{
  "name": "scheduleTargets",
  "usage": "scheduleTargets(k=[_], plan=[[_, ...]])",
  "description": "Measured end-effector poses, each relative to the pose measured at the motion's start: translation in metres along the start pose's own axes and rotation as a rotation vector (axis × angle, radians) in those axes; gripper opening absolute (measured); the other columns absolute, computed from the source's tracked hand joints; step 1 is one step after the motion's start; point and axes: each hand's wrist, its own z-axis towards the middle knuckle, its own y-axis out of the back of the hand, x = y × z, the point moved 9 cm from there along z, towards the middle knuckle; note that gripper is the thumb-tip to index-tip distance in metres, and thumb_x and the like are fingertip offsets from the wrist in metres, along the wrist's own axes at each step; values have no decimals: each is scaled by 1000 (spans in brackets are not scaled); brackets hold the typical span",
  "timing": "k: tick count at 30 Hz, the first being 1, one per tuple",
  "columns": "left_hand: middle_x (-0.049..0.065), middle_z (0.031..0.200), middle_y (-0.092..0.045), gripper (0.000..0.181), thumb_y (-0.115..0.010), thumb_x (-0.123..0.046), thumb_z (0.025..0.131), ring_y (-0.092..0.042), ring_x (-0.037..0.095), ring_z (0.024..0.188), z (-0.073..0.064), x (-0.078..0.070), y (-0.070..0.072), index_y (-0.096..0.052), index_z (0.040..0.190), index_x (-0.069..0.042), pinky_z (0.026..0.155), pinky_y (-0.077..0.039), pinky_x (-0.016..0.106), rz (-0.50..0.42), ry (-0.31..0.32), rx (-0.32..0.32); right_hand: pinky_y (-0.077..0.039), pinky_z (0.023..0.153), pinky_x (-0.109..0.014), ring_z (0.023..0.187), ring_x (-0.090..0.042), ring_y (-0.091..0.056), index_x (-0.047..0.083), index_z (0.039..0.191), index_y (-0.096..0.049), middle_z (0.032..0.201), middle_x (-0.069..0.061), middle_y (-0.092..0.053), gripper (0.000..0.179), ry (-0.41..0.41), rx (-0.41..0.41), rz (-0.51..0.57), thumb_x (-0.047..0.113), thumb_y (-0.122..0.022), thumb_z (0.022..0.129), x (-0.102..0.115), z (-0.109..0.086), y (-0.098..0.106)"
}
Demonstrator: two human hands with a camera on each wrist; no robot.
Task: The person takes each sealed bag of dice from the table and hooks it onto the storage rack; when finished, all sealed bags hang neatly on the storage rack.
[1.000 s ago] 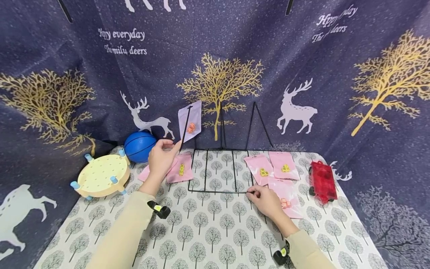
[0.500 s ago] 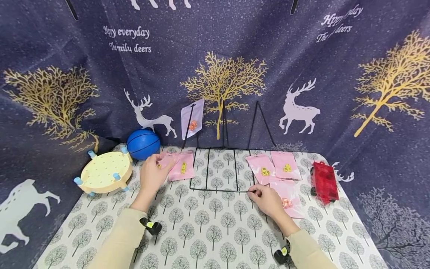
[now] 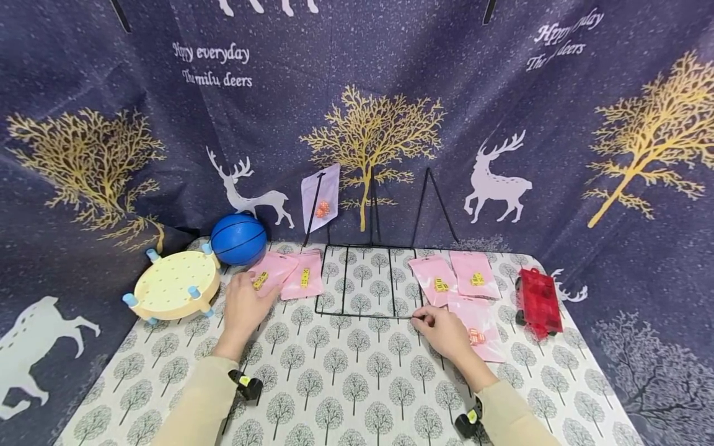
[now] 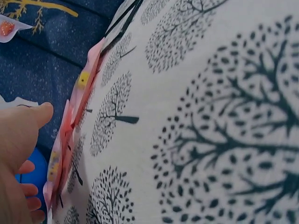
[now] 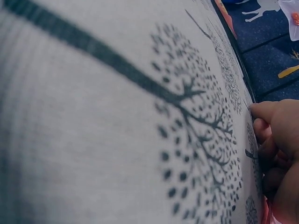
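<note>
A black wire rack (image 3: 368,316) stands in the middle with upright prongs at the back. From its left prong hangs a lilac zip bag (image 3: 312,192) of orange dice. My right hand (image 3: 446,337) pinches the front bar near the rack's right corner. My left hand (image 3: 244,313) is at the near edge of a pink bag of yellow dice (image 3: 274,270); some fingers are hidden in the head view. In the left wrist view, the thumb (image 4: 39,114) is extended apart from the fingers, with no bag gripped. Beside that lies another pink bag (image 3: 309,288) of yellow dice.
Right of the rack lie three pink bags: two with yellow dice (image 3: 442,285) and one with orange-red dice (image 3: 476,336). A red toy cart (image 3: 538,300) is at far right. At left are a blue ball (image 3: 238,240) and an upturned cream stool (image 3: 175,285). A patterned curtain hangs behind.
My left hand has moved down and left from the prong with the lilac bag to the pink bags on the table. The lilac bag sways slightly. My right hand stays on the rack.
</note>
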Motion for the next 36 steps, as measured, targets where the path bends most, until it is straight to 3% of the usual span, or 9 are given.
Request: scheduleTargets(k=[6, 12, 21, 25, 30, 36], plan=[[39, 147, -39, 90, -70, -49, 95, -34, 56, 138, 4, 11, -5, -35, 150, 13, 114, -28, 66, 35, 34, 49, -41, 56, -33, 58, -12, -50, 27, 100, -77, 69, 13, -57, 8, -3, -4, 6, 30, -79, 93, 0, -1, 1], [40, 152, -34, 88, -66, -44, 97, -30, 59, 140, 6, 14, -8, -28, 156, 10, 115, -24, 68, 70, 60, 101, -41, 56, -34, 57, -12, -50, 27, 101, -77, 69, 12, -57, 9, -6, 1, 6, 30, -79, 94, 0, -1, 1], [40, 144, -43, 95, -81, -41, 85, -36, 57, 135, 8, 17, -2, -36, 152, 9, 108, -30, 71, 80, 86, 76, -39, 54, -33, 56, -12, -49, 27, 101, -77, 68, 13, -57, 9, -9, -1, 5, 31, -79, 94, 0, -1, 0], [40, 142, -47, 95, -83, -41, 84, -44, 57, 131, 9, 20, -1, -39, 150, 13, 106, -36, 68, 23, 93, 90, -40, 54, -33, 56, -12, -49, 27, 101, -77, 68, 13, -57, 9, -5, -2, 6, 31, -79, 93, 1, -1, 0], [36, 134, -58, 84, -76, -43, 90, -57, 52, 120, 9, 26, -4, -47, 145, 14, 97, -46, 62, -105, 160, 173, -40, 54, -33, 56, -12, -49, 26, 102, -77, 68, 12, -57, 10, -4, 0, 10, 31, -79, 94, 2, -1, 1], [30, 124, -65, 63, -68, -35, 96, -63, 38, 105, 8, 30, -9, -57, 137, 12, 83, -52, 39, -262, 259, 231, -40, 56, -33, 57, -13, -49, 26, 102, -77, 68, 12, -57, 9, -14, 6, 12, 30, -79, 94, 2, -1, 1]])
